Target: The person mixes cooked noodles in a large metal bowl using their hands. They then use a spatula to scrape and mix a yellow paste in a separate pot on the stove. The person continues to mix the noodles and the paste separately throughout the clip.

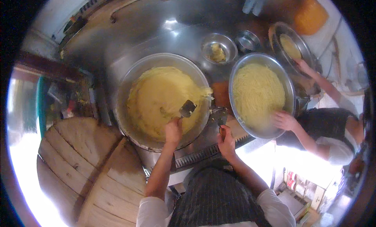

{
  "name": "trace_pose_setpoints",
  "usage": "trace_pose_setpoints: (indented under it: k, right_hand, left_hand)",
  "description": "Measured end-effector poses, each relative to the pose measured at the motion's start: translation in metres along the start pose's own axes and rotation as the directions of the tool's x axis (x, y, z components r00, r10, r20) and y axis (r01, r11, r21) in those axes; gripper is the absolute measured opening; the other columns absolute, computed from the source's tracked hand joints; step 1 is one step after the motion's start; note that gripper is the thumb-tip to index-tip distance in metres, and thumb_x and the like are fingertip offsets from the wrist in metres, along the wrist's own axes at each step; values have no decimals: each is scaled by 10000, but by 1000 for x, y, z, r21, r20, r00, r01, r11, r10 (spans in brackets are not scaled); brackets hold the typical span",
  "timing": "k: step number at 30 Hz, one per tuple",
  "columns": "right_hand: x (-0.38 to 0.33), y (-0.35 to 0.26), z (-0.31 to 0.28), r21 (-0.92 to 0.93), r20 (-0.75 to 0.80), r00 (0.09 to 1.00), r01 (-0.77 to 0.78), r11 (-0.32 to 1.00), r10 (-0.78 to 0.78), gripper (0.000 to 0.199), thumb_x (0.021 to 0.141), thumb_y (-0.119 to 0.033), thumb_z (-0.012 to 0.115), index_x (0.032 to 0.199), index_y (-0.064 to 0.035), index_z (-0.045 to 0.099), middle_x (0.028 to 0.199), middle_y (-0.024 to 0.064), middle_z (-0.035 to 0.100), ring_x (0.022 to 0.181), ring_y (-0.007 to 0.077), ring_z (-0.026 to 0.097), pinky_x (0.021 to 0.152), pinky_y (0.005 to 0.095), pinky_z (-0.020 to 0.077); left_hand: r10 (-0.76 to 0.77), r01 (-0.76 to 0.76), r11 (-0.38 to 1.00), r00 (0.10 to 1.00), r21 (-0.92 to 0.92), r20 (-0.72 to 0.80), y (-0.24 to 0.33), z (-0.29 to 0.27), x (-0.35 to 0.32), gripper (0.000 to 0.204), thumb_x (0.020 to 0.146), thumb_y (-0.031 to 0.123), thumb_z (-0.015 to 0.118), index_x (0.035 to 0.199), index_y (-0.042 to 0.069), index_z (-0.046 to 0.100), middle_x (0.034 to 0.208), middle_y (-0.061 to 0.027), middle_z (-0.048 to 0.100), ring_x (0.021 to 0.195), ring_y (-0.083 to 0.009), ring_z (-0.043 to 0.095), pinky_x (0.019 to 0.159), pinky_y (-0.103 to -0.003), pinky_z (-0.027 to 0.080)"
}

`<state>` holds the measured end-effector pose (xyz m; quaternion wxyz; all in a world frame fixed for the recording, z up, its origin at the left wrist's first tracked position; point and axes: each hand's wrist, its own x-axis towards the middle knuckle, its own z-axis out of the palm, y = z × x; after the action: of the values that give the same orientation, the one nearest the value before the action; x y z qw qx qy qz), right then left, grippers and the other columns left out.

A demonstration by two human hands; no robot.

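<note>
A wide round metal pot [124, 97] stands before me, with a thick pale yellow mass [156, 93] spread inside. My left hand [173, 131] reaches over its near side, closed round a scraper [188, 108] with a dark, squarish blade held above the mass. Just outside the pot's right rim, my right hand [226, 142] grips the wooden handle of a second scraper [219, 116]. Its blade points away from me and has bits of yellow stuck on it. More of the yellow mass clings to the pot's right rim.
A co-worker at right has one hand [285, 121] in an oval metal tub [290, 84] of yellow shreds, the other at a metal basin [305, 50]. Behind stand a small bowl [231, 44] with yellow scraps and another bowl [247, 40]. A round wooden lid [74, 148] lies left.
</note>
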<state>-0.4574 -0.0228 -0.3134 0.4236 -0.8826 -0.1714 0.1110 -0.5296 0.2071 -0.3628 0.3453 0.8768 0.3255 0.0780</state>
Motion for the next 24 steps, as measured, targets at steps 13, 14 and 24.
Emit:
trace_pose_setpoints:
  k: [13, 14, 24]
  right_hand:
    - [11, 27, 4, -188, 9, 984, -170, 967, 175, 456, 738, 21, 490, 1173, -90, 410, 1045, 206, 463, 859, 425, 526, 699, 494, 433]
    - [12, 32, 4, -198, 17, 984, -173, 965, 180, 459, 740, 20, 491, 1177, -93, 409, 1046, 208, 462, 859, 425, 526, 699, 498, 433]
    - [20, 52, 0, -189, 84, 994, -49, 981, 66, 559, 703, 10, 551, 1230, -77, 386, 1147, 260, 472, 1006, 433, 488, 835, 508, 401]
  left_hand:
    - [399, -465, 741, 885, 484, 240, 94, 17, 127, 206, 791, 75, 500, 981, 51, 573, 731, -149, 601, 759, -318, 605, 617, -459, 483]
    - [381, -500, 683, 866, 532, 324, 107, 20, 140, 207, 793, 86, 496, 975, 55, 590, 744, -140, 612, 772, -308, 611, 629, -451, 490]
    - [333, -854, 16, 494, 519, 803, 211, 53, 221, 167, 761, 145, 536, 776, 134, 702, 819, -51, 670, 792, -209, 644, 665, -351, 501]
